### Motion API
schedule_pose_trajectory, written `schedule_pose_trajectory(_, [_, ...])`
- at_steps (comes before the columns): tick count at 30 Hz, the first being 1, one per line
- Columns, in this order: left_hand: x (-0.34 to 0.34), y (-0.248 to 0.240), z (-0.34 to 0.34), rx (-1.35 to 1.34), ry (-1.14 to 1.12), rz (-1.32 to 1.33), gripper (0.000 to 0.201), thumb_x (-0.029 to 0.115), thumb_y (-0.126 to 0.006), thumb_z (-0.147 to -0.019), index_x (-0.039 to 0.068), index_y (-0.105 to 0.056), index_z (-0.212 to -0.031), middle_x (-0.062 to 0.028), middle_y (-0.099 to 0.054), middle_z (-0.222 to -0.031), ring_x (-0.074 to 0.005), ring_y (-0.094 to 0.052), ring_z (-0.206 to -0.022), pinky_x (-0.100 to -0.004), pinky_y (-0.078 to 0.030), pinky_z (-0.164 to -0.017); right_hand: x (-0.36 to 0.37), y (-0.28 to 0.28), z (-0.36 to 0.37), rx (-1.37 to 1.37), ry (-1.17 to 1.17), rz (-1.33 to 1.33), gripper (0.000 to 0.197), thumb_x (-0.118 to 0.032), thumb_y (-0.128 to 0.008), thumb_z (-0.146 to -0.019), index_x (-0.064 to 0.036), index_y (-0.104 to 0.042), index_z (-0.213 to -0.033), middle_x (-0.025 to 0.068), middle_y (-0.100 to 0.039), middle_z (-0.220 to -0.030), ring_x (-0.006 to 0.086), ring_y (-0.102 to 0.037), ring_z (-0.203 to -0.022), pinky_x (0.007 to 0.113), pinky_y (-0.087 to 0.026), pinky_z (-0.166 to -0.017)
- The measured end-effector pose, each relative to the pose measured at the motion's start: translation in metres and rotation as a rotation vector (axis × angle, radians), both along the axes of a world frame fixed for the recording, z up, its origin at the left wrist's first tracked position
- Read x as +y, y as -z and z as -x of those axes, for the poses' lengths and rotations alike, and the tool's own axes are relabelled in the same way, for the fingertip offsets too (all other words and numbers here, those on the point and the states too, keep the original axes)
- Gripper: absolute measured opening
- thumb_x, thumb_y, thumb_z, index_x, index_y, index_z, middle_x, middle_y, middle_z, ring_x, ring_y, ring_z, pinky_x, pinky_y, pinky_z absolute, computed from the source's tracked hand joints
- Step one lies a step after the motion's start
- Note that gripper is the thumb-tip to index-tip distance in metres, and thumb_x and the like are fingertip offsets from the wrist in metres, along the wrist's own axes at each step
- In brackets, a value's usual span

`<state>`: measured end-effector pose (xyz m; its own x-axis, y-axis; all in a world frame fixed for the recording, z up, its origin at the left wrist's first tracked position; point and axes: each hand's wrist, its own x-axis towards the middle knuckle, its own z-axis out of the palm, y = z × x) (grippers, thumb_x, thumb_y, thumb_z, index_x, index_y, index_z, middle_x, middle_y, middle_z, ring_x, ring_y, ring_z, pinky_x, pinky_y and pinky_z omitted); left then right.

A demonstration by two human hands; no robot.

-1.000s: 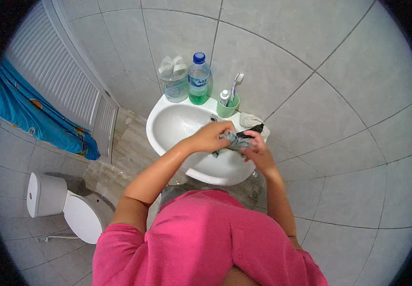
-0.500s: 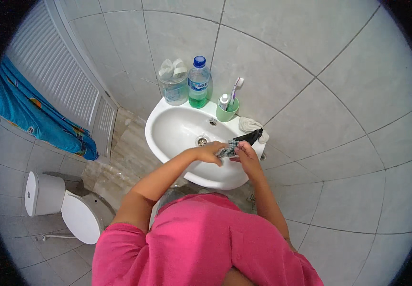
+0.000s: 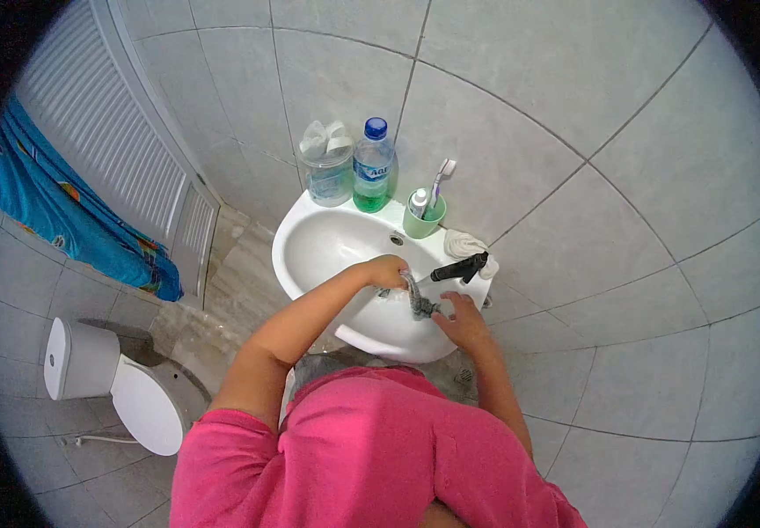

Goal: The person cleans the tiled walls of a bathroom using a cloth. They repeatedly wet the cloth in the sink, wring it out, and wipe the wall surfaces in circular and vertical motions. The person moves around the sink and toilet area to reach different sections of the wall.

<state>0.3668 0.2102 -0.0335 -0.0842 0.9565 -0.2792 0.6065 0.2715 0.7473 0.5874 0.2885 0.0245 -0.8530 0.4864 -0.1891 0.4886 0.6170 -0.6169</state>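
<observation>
Over the white sink (image 3: 296, 283), my left hand (image 3: 386, 271) is closed around one end of a grey patterned cloth (image 3: 419, 302). The cloth hangs from it in a twisted strip toward the right. Close to the strip's lower end is my right hand (image 3: 463, 324), its fingers apart; whether a fingertip touches the fabric I cannot tell. A black faucet (image 3: 459, 267) reaches over the basin from the right rim, just beyond the cloth. The drain is hidden behind my left hand and forearm.
Along the sink's back rim stand a clear tub (image 3: 329, 183), a blue-capped bottle of green liquid (image 3: 372, 172) and a green cup (image 3: 424, 222) holding a toothbrush and tube. A white cloth (image 3: 464, 245) lies behind the faucet. A toilet (image 3: 147, 414) and blue curtain (image 3: 76, 211) are left.
The cloth, bunched between both hands before, is now stretched into a hanging strip. My right hand has moved down and opened, and the faucet shows more fully.
</observation>
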Motion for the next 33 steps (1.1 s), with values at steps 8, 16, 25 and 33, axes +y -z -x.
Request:
schedule_pose_trajectory(8, [-0.011, 0.004, -0.022, -0.018, 0.032, -0.234, 0.023, 0.021, -0.056, -0.075, 0.005, -0.056, -0.092, -0.0139, -0.056, -0.089, -0.0276, -0.052, -0.087, -0.0358, -0.041, -0.077, 0.009, 0.082, 0.066, 0.16, 0.203, 0.617, 0.043, -0.028, -0.063, -0.074, -0.001, -0.044, -0.103, 0.0102, -0.055, -0.082, 0.0154, -0.054, -0.065, 0.027, -0.045, -0.053])
schedule_pose_trajectory(16, [-0.05, 0.012, -0.004, -0.207, -0.412, -0.148, 0.029, 0.026, -0.053, -0.081, 0.005, -0.053, -0.101, -0.01, -0.056, -0.086, -0.0205, -0.055, -0.076, -0.0278, -0.044, -0.069, 0.004, 0.087, 0.084, 0.194, 0.289, 0.427, 0.036, -0.028, -0.064, -0.07, -0.0014, -0.049, -0.09, 0.0078, -0.056, -0.074, 0.0217, -0.055, -0.067, 0.035, -0.044, -0.062])
schedule_pose_trajectory(25, [-0.01, 0.035, -0.036, -1.647, -0.465, 0.447, 0.066, 0.063, -0.023, -0.081, 0.006, -0.054, -0.091, -0.0115, -0.06, -0.083, -0.0223, -0.056, -0.079, -0.0358, -0.043, -0.078, -0.02, 0.059, 0.066, 0.3, 0.09, -0.064, 0.024, -0.019, -0.055, -0.072, -0.0033, -0.047, -0.088, 0.0197, -0.053, -0.079, 0.0373, -0.051, -0.073, 0.044, -0.04, -0.064])
schedule_pose_trajectory(33, [0.024, 0.052, -0.051, -1.88, -1.079, 0.255, 0.049, 0.048, -0.03, -0.086, 0.003, -0.048, -0.09, -0.0141, -0.053, -0.078, -0.0277, -0.053, -0.073, -0.04, -0.046, -0.066, -0.055, 0.036, 0.027, 0.406, 0.005, -0.402, 0.024, -0.015, -0.057, -0.072, -0.0027, -0.048, -0.09, 0.0169, -0.052, -0.084, 0.0336, -0.048, -0.078, 0.043, -0.037, -0.067])
